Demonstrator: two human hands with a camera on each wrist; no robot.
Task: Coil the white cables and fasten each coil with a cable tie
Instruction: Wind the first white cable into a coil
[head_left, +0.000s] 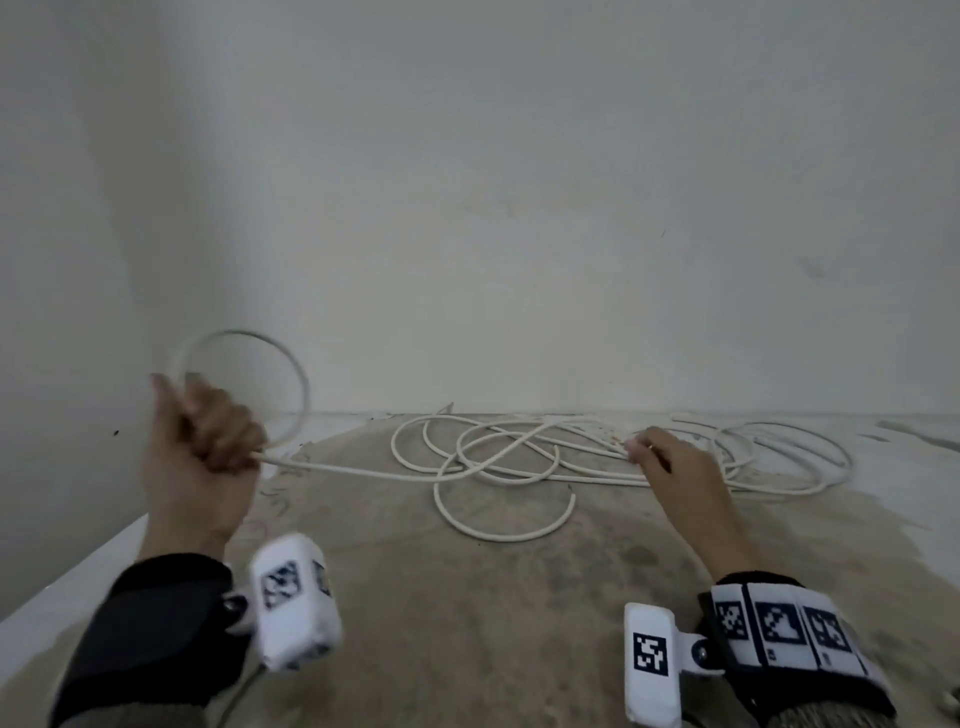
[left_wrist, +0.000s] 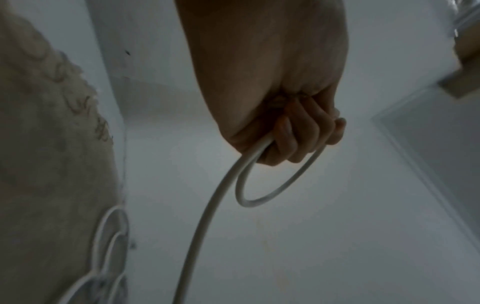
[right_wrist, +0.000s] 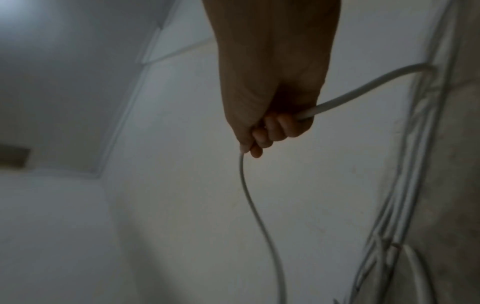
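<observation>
the left hand (head_left: 200, 441) was clamped around the white cable (head_left: 363, 472), one loop (head_left: 244, 384) standing above the fist. the right hand (head_left: 670, 467) had its fingers curled on the same cable, further along, over the tangle (head_left: 545, 452) on the floor (head_left: 467, 597). risk, as judged: crossed strands could snag and knot under pull, or the loop could spring out of a slack grip. the floor was dusty bare concrete, bordered by plain white walls (head_left: 519, 182).

— What room are you facing?
— You face a plain, scuffed off-white plaster wall (head_left: 519, 208) that meets a second white wall (head_left: 78, 234) in a corner at your left.
— And underfoot?
— A dusty brown concrete floor (head_left: 467, 623), whitish along its edges. The light is dim and grey.
</observation>
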